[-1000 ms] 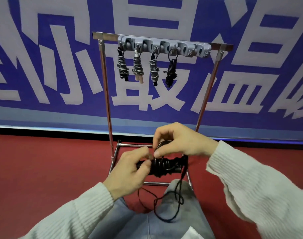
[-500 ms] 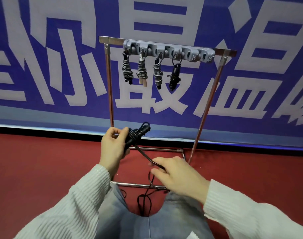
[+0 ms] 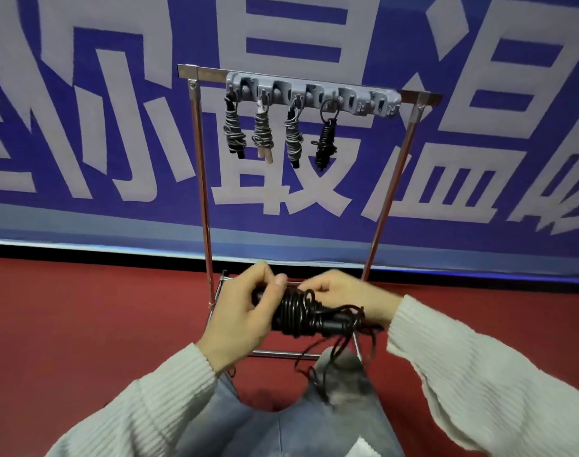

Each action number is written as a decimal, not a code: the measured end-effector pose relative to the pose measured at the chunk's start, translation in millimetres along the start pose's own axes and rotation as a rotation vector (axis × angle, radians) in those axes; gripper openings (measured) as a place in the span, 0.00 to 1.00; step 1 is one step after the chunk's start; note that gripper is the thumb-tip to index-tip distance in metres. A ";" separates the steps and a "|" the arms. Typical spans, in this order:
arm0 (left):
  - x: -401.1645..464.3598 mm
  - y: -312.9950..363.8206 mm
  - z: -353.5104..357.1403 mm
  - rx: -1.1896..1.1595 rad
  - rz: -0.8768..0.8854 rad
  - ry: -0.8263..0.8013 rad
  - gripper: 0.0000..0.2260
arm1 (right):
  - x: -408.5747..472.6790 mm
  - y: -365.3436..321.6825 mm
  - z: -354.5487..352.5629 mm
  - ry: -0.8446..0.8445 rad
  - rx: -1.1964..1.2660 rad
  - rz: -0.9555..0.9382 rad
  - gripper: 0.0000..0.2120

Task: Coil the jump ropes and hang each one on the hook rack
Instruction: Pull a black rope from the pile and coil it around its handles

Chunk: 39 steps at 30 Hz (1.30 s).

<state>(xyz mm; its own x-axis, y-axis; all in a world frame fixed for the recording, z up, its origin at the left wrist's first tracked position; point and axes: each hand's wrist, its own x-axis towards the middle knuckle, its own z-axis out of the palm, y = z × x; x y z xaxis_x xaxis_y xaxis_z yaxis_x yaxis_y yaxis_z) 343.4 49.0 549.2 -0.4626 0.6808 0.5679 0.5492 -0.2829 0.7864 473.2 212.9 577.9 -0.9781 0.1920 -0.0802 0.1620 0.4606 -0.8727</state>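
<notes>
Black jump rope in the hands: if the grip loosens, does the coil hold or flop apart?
Probably floppy: the loose tail of the black jump rope droops in slack loops below the handles. The wraps likely stay only while the left hand grips the bundle and the right hand holds the cord. It looks light; the four hung ropes dangle from small hooks on the hook rack.

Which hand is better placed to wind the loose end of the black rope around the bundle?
The right hand, probably. The left hand grips the black rope bundle at its left end, steadying it. The loose cord trails out on the right side, next to the right hand.
</notes>
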 end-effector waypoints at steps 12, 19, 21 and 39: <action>53.8 -44.7 -36.0 -0.445 -0.609 0.502 0.16 | -19.8 22.6 45.6 0.226 -0.321 0.076 0.08; 28.4 -76.9 -7.1 0.630 -0.219 0.099 0.14 | -6.6 -11.6 -5.0 0.331 -0.348 0.030 0.07; 16.6 -67.2 1.7 0.654 -0.073 -0.138 0.12 | 0.3 -16.4 -24.5 0.344 -0.189 0.044 0.06; 31.3 -18.4 -26.3 -1.024 -0.707 0.175 0.20 | -10.8 31.4 39.5 0.228 0.009 0.024 0.02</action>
<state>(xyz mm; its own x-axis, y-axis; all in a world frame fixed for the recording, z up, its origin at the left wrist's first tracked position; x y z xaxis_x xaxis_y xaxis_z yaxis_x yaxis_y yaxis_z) 300.5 57.8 558.9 -0.5634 0.8212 -0.0913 -0.6117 -0.3403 0.7142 483.7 191.1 532.3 -0.9191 0.3939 0.0088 0.1826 0.4457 -0.8764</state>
